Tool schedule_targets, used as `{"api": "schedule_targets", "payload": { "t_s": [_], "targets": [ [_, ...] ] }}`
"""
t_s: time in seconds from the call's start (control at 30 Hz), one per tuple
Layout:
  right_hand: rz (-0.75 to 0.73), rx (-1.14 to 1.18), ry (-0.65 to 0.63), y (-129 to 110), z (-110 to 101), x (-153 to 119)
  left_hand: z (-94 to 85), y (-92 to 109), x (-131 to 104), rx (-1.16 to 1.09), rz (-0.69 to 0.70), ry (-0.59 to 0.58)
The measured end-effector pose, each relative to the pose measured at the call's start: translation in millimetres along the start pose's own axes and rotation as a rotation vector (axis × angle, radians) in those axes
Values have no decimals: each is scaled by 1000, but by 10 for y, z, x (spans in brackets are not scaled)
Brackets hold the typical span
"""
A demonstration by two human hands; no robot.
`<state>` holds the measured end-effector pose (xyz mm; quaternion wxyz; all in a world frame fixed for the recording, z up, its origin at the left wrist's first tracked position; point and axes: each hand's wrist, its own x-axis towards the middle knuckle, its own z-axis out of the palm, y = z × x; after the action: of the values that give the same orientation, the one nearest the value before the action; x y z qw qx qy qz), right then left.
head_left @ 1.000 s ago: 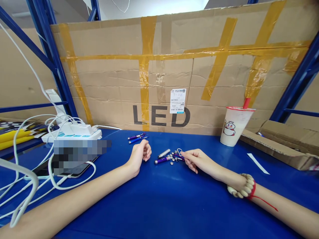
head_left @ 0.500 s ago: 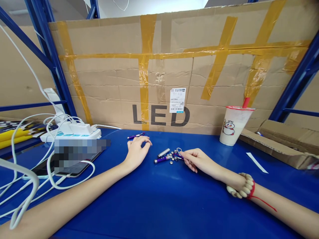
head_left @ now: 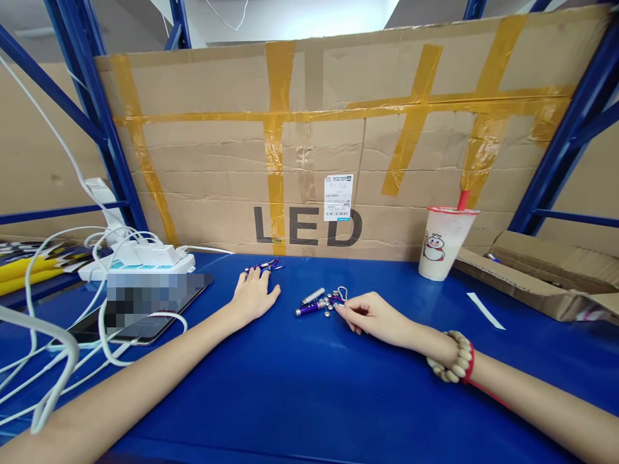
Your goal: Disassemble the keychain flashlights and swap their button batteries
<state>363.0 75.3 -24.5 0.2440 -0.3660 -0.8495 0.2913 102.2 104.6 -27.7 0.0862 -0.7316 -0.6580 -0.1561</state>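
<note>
My left hand rests palm down with its fingers apart, the fingertips at small purple penlight-like tubes with clasps near the back of the table. My right hand is closed in a pinch at the edge of a cluster of small parts; what lies between its fingertips is too small to make out. Beside it lie a metal clasp, several shiny button cells, a purple tube and a silver cylinder.
On the left, a white power strip, tangled white cables and a dark phone-like device take up the blue table. A drink cup, a paper strip and an open cardboard box stand right. Cardboard walls the back.
My left hand has flattened, and its fingers have spread over the purple tubes. My right fingertips have shifted from the clasp's loop to just below it. The view has moved slightly.
</note>
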Motion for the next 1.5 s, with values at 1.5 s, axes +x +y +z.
{"api": "schedule_targets", "payload": {
  "t_s": [1.5],
  "targets": [
    [-232,-448,-31,-88,-6,-17,-84,224,-98,-330,156,12]
  ]
}}
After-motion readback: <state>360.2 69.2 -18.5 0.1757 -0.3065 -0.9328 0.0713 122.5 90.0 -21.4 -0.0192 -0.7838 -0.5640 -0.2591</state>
